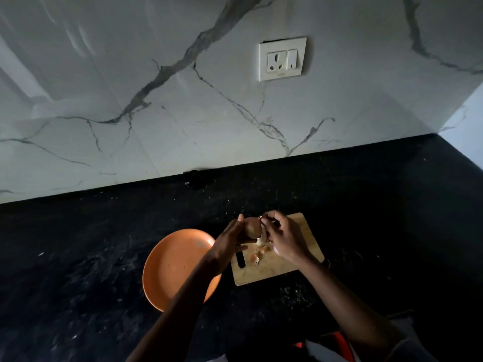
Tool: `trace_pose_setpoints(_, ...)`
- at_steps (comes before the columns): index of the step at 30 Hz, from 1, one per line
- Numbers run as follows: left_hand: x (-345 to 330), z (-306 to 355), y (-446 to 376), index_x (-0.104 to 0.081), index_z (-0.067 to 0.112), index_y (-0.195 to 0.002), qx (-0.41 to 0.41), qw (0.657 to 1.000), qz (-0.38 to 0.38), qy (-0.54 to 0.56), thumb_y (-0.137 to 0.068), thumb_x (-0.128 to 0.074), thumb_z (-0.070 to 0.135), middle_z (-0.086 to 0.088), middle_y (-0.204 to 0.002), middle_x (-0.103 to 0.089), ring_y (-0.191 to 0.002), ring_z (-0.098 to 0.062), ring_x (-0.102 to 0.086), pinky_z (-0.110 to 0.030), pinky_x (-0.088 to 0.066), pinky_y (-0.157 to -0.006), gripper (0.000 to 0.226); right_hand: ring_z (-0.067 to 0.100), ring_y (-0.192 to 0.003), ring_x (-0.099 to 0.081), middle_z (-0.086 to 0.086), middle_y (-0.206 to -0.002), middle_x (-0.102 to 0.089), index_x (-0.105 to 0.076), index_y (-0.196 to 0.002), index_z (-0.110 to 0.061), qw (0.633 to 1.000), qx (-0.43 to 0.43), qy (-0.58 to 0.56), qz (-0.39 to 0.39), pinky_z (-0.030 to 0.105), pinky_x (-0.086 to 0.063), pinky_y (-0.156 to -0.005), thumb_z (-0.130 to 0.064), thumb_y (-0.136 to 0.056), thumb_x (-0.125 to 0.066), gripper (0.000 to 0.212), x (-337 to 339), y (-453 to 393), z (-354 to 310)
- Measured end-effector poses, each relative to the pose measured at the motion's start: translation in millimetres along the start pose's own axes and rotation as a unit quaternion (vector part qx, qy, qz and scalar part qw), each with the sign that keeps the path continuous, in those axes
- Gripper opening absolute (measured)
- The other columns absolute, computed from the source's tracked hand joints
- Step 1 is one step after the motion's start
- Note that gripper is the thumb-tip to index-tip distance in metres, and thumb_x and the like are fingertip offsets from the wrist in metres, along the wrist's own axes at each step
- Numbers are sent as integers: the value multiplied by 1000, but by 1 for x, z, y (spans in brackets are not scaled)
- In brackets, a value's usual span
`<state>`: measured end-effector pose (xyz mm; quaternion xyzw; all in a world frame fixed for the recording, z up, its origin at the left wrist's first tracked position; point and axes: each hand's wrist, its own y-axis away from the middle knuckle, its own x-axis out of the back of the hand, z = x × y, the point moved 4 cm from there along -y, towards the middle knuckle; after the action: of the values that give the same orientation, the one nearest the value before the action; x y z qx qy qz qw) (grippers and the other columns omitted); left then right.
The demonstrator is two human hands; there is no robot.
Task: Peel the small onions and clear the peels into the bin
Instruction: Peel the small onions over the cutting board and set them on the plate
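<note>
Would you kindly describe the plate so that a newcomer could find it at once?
Start at the black stone countertop below the marble-patterned wall. Left of the pale wooden cutting board, partly under the person's left forearm, lies the round orange plate. It is the only round, brightly coloured thing there.

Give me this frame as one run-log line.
phase: peeling | left hand: holds onion | right hand: pinches skin at onion top | peels: on cutting board | plate: nothing visible on it
</note>
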<state>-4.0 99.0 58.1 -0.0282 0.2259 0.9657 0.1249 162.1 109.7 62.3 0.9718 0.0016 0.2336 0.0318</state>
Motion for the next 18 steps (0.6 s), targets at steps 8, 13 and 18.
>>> trace_pose_setpoints(8, 4, 11, 6, -58, 25, -128, -49, 998, -5, -38, -85, -61, 44, 5, -122, -69, -115, -11, -63, -39, -43, -99, 48, 14, -80, -69, -7, -90, -71, -62, -93, -42, 998, 2, -48, -28, 34, -58, -69, -38, -97, -62, 6, 3, -10, 3)
trace_pose_setpoints(13, 4, 1, 3, -59, 27, -132, -34, 999, -13, -6, -100, -53, 39, 1, -126, -68, -122, -20, -60, -39, -44, -98, 35, 3, -73, -65, -14, -80, -70, -66, -91, -39, 996, -8, -79, -51, 28, -53, -68, -35, -96, -64, 7, 5, -9, 2)
trace_pose_setpoints(18, 7, -7, 1, -57, 26, -133, -10, 1000, -1, -1, -107, -39, 30, 4, -123, -70, -120, -17, -61, -45, -42, -106, 32, 14, -86, -71, -7, -92, -72, -67, -91, -42, 994, -9, -75, -81, 40, -61, -77, -38, -96, -63, 7, 0, -7, 2)
